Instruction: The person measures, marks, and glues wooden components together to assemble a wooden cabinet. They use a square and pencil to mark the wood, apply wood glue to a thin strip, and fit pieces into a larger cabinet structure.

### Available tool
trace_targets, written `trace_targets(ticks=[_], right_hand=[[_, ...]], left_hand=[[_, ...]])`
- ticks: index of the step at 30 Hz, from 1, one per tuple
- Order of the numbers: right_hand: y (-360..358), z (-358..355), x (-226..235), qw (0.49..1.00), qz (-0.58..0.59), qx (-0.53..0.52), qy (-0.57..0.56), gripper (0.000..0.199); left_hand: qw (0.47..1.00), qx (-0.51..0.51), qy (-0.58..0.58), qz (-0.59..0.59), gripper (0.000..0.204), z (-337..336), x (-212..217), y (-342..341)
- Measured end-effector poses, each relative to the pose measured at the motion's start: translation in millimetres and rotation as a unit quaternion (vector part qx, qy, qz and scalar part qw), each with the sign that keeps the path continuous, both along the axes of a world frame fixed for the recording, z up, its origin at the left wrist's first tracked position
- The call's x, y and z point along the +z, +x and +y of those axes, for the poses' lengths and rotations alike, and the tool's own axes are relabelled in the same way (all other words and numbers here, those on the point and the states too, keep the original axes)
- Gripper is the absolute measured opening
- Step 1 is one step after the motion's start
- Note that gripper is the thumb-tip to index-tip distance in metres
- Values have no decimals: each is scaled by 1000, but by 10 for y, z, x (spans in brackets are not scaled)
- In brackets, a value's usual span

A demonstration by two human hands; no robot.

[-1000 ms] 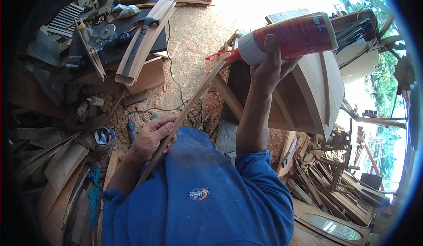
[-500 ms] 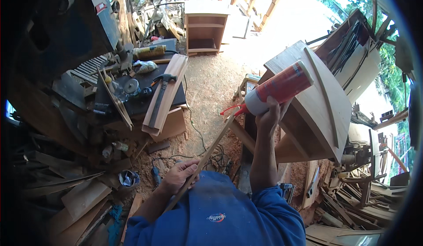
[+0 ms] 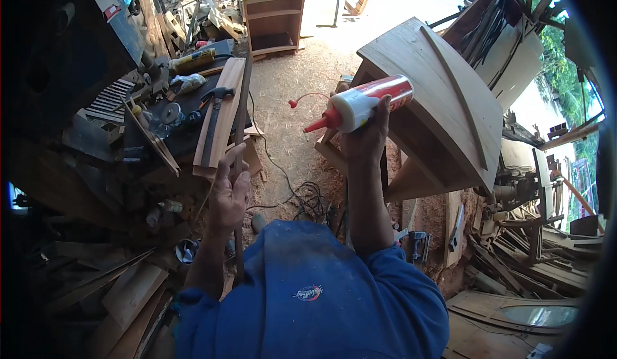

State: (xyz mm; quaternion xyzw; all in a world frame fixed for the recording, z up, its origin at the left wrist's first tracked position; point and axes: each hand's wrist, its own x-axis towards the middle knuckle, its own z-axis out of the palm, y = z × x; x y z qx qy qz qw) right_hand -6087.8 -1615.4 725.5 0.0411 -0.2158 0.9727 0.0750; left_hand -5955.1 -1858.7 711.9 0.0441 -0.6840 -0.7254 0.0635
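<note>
My left hand (image 3: 231,195) is closed around a long, narrow wooden strip (image 3: 242,111), which stands nearly upright in the picture, its lower end by my blue shirt. In my right hand (image 3: 367,131) lies a red and white glue bottle (image 3: 389,91), tilted so that its red nozzle (image 3: 323,121) points left and slightly down. The small red cap (image 3: 293,104) dangles from a thin tether, off the nozzle. Bottle and strip are apart. Just right of the bottle is a wooden cabinet (image 3: 424,57) with a curved edge and a thin strip lying along its panel.
On the dark workbench (image 3: 177,131) at left, a hammer (image 3: 215,111) rests on pale boards (image 3: 230,86), near a yellow power tool (image 3: 195,61). A small open cabinet (image 3: 275,21) stands at the back. Cables (image 3: 308,199) cross the sawdust-covered floor; scrap wood (image 3: 514,256) is piled right.
The strip has swung from a slant to near upright and shifted left with my left hand. My right hand has moved left with the bottle, away from the strip; the nozzle now shows fully.
</note>
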Motion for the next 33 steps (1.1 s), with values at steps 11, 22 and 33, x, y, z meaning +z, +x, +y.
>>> trace_targets(ticks=[11, 22, 33], right_hand=[[270, -211, -506, 967, -189, 78, -154, 52], [405, -222, -401, 975, -183, 45, -120, 44], [523, -225, -506, 981, -97, -1, -170, 37]], left_hand=[[912, 16, -353, 206, 34, 436, 541, -251], [882, 10, -398, 253, 16, 566, 394, -283], [796, 100, -512, 308, 12, 649, 180, -336]])
